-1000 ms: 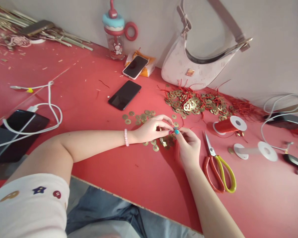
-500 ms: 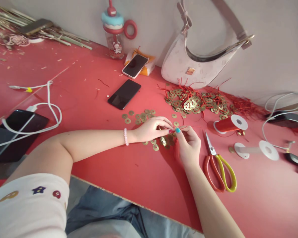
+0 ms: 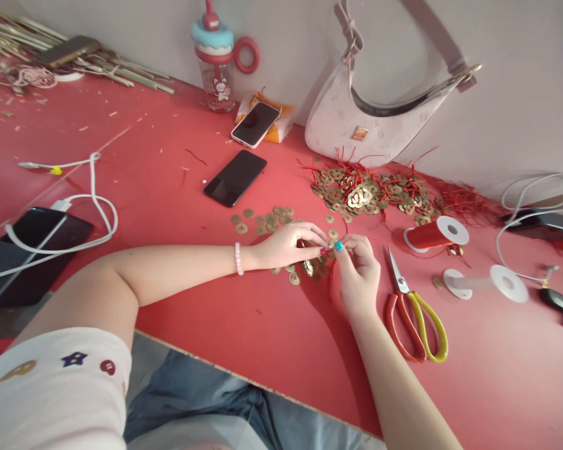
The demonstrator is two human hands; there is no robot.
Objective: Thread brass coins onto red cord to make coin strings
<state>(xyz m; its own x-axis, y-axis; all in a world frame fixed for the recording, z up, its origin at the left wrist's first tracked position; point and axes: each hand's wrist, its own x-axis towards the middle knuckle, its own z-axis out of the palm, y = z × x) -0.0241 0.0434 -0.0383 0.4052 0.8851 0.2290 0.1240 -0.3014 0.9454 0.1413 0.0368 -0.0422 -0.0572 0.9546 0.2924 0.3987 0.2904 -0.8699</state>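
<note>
My left hand, with a pink bead bracelet on the wrist, pinches thumb against fingers over the table. My right hand is closed in a pinch just beside it, their thumb tips almost meeting. Between them is thin red cord, part of which hangs below the right thumb. Whatever small piece sits at the fingertips is mostly covered. Brass coins with holes lie under and around my left hand, and more coins are scattered just behind it.
Behind my hands lies a heap of coins tied with red cord, before a handbag. To the right are a red cord spool, scissors and a bare spool. Phones and a cup stand farther back.
My right hand has shifted very slightly to the right, its fingers curled a little more, and the fingertips are a touch farther apart. The things on the table stay put.
</note>
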